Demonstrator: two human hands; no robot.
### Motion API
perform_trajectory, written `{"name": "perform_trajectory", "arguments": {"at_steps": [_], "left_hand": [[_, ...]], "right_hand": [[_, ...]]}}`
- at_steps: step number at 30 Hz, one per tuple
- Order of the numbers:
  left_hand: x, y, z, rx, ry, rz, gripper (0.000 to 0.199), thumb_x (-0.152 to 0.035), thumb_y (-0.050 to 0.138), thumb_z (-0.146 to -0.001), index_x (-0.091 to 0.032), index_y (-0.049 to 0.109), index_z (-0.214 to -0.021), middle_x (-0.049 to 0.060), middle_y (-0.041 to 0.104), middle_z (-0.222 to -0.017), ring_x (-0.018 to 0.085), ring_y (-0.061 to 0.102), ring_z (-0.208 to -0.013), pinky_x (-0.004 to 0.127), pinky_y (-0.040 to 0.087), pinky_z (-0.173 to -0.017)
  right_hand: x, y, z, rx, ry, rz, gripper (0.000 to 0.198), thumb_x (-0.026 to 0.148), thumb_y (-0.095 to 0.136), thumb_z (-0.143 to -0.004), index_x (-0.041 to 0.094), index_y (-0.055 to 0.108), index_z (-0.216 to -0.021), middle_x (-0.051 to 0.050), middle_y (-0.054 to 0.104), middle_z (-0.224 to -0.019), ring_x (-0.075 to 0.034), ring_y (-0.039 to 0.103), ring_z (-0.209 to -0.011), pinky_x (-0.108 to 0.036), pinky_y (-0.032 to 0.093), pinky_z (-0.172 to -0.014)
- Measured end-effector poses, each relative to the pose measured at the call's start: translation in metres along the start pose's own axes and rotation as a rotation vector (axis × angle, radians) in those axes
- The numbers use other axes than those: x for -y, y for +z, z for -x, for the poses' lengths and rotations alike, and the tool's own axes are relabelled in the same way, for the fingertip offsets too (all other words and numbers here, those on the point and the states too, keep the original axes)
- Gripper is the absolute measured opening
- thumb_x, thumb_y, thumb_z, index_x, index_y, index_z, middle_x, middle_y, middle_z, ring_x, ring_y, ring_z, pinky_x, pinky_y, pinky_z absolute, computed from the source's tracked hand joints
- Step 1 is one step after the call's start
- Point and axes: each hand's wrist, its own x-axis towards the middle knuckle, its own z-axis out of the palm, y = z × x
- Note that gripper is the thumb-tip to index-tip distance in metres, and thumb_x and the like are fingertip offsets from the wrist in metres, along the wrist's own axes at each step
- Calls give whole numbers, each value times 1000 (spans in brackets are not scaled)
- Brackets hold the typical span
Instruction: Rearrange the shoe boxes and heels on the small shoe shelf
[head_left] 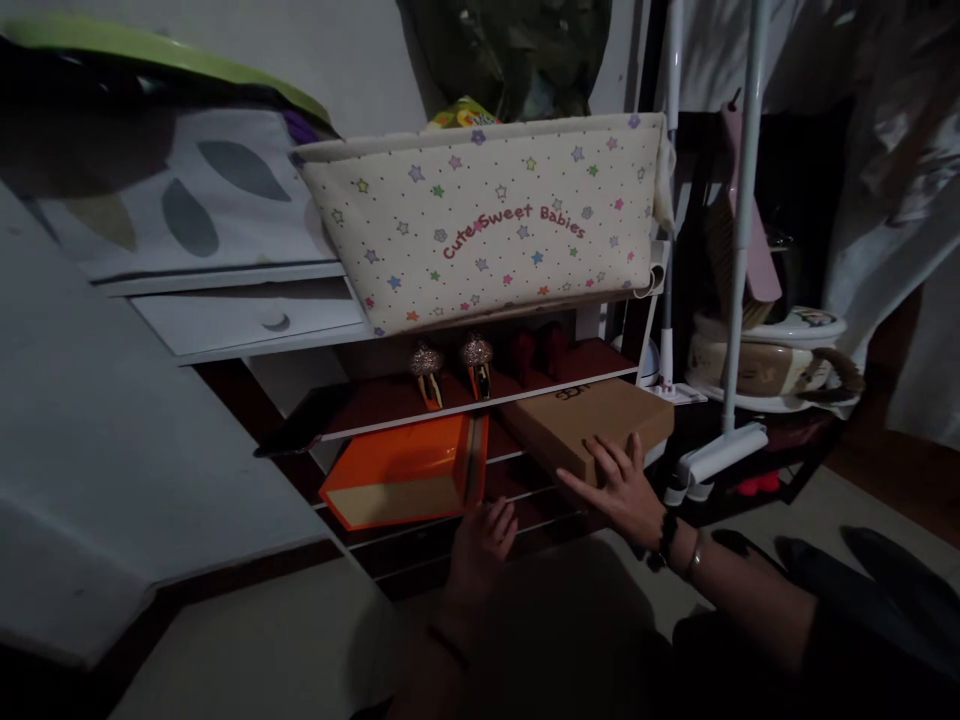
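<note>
My right hand (616, 490), with fingers spread, rests against the front edge of a brown cardboard box (570, 415) on the shelf below the shoes. Lower and to the left, my left hand (481, 545) has loosely bent fingers and nothing visible in them. It is just below the right end of an orange box (412, 460) with a cream front, and dim light hides part of this hand. The orange box lies tilted beside the brown one. Above them, on a dark red shelf (375, 400), stand two glittery high-heeled shoes (451, 368) and a pair of dark red shoes (536, 352).
A star-patterned fabric basket (495, 230) sits on top of the rack, beside a white drawer (255, 318). To the right are a white-headed mop (724, 455), a pink brush (750, 230) and a lidded pot (765, 355). Dark shoes (862, 570) are on the floor.
</note>
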Motion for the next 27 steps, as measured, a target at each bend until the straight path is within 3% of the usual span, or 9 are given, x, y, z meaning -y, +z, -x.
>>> {"name": "perform_trajectory", "arguments": {"at_steps": [3, 8, 12, 14, 16, 18, 21, 24, 27], "left_hand": [[11, 7, 0, 20, -45, -76, 18, -30, 51, -99, -20, 61, -110, 15, 64, -139, 27, 58, -136, 47, 46, -114], [26, 19, 4, 72, -117, -118, 44, -50, 47, -100, -21, 55, -131, 18, 50, -155, 31, 46, -147, 52, 40, -118], [34, 24, 8, 72, -174, -195, 55, -60, 36, -101, -23, 52, -139, 17, 46, -158, 32, 41, -150, 55, 36, -119], [36, 24, 11, 47, -175, -226, 56, -58, 36, -102, -23, 49, -143, 17, 42, -162, 32, 38, -152, 56, 33, -120], [39, 23, 14, -13, -166, -252, 55, -56, 37, -102, -23, 47, -146, 17, 41, -163, 32, 37, -153, 56, 31, -121], [41, 20, 16, -18, -151, -255, 52, -53, 40, -102, -23, 51, -143, 16, 49, -159, 33, 43, -149, 55, 34, -120], [44, 14, 17, 87, -120, -206, 45, -50, 45, -101, -26, 62, -134, 13, 62, -146, 33, 56, -139, 51, 43, -115], [41, 11, 17, 108, -119, -198, 48, -53, 45, -100, -26, 61, -136, 13, 61, -148, 32, 56, -138, 50, 45, -114], [36, 13, 17, 90, -123, -241, 54, -56, 42, -101, -27, 52, -145, 12, 46, -161, 30, 47, -147, 51, 37, -119]], "right_hand": [[28, -45, 10, 3, 39, -35, 74, 27, 66, -96, 42, 34, -160, -20, 39, -152, -41, 39, -141, -84, 21, -112], [54, -113, 44, -19, 126, -141, 79, 19, 67, -86, 49, 42, -155, -10, 39, -152, -39, 43, -137, -79, 21, -119], [52, -140, 71, -155, 443, -325, 91, 33, 81, -68, 46, 47, -152, -8, 27, -160, -51, 37, -142, -77, 37, -112], [48, -143, 81, -231, 709, -425, 102, 39, 88, -58, 38, 48, -151, -13, 29, -158, -55, 33, -144, -75, 38, -111], [45, -142, 87, -273, 998, -576, 107, 46, 91, -52, 30, 48, -149, -16, 40, -152, -54, 39, -140, -74, 39, -111], [45, -136, 92, -284, 1311, -847, 103, 53, 89, -55, 30, 48, -147, -15, 53, -145, -48, 51, -132, -68, 47, -106], [49, -119, 97, -302, 1727, -1379, 86, 59, 81, -68, 32, 50, -144, -11, 66, -131, -40, 65, -117, -56, 60, -89], [51, -98, 99, -303, 1932, -1704, 75, 60, 80, -71, 31, 56, -135, -7, 71, -119, -35, 69, -107, -51, 63, -79], [45, -78, 96, -326, 1949, -1762, 67, 56, 82, -71, 35, 56, -129, -3, 68, -120, -31, 69, -100, -50, 64, -75]]}}
